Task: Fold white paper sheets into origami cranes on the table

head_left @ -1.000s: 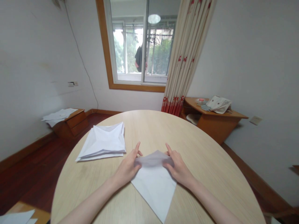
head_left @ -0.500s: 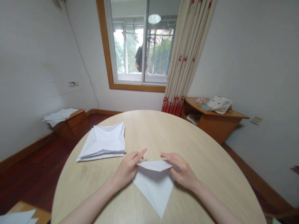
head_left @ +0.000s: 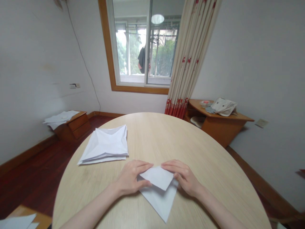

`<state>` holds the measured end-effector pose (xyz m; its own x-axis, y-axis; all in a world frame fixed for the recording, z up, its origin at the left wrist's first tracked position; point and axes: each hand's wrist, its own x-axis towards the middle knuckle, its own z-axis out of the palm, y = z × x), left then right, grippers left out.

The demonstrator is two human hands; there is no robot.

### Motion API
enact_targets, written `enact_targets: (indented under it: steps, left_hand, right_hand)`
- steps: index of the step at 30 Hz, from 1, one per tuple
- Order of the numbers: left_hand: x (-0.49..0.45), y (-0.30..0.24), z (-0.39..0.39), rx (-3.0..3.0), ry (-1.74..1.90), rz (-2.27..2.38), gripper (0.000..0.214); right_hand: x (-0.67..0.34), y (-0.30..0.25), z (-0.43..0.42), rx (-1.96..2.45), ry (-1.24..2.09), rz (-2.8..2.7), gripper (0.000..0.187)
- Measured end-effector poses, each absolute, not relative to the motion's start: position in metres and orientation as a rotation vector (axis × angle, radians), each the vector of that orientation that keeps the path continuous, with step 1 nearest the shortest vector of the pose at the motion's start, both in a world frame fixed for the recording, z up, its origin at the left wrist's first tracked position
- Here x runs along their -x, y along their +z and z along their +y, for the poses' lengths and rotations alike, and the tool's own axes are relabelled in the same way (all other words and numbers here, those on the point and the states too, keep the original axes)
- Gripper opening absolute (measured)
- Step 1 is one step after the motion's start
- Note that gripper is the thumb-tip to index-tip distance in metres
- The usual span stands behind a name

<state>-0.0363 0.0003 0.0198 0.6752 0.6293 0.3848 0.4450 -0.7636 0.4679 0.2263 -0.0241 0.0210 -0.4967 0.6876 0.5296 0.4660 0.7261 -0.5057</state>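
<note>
A white sheet of paper (head_left: 159,203) lies on the round table, its lower corner pointing toward me. Its upper part is folded down as a smaller flap (head_left: 157,177) that overlaps the rest. At the left end of the fold, my left hand (head_left: 133,176) holds the paper, fingers along the top edge and thumb beside the flap. My right hand (head_left: 183,175) grips the opposite side, fingertips on the top edge and thumb at the flap's right corner. The fingertips of both hands are a small gap apart. Parts of the paper's sides are hidden beneath the hands.
A stack of folded white papers (head_left: 106,143) sits on the left of the wooden table (head_left: 157,127). Beyond are a small drawer cabinet (head_left: 77,125) with papers, a corner desk (head_left: 221,127) bearing a cloth bag (head_left: 224,106), and a curtain (head_left: 188,63) by the window.
The upper flap has come further down toward me, lying flatter over the paper. Both hands have shifted onto the fold, their fingers lowered against the top edge.
</note>
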Motion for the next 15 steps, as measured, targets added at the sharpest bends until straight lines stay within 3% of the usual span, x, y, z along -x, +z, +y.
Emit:
enact_targets:
  steps: [4, 10, 15]
  left_hand:
    - [0.037, 0.023, -0.003, -2.524, 0.714, 0.805, 0.067]
    - [0.03, 0.023, -0.009, -2.495, 0.632, 0.968, 0.036]
    - [0.025, 0.021, -0.011, -2.561, 0.61, 0.965, 0.033]
  right_hand:
    - [-0.224, 0.023, -0.025, 0.841, 0.369, -2.185, 0.055]
    - [-0.218, 0.025, -0.026, 0.871, 0.34, -2.213, 0.033]
    - [-0.215, 0.024, -0.025, 0.941, 0.297, -2.292, 0.024]
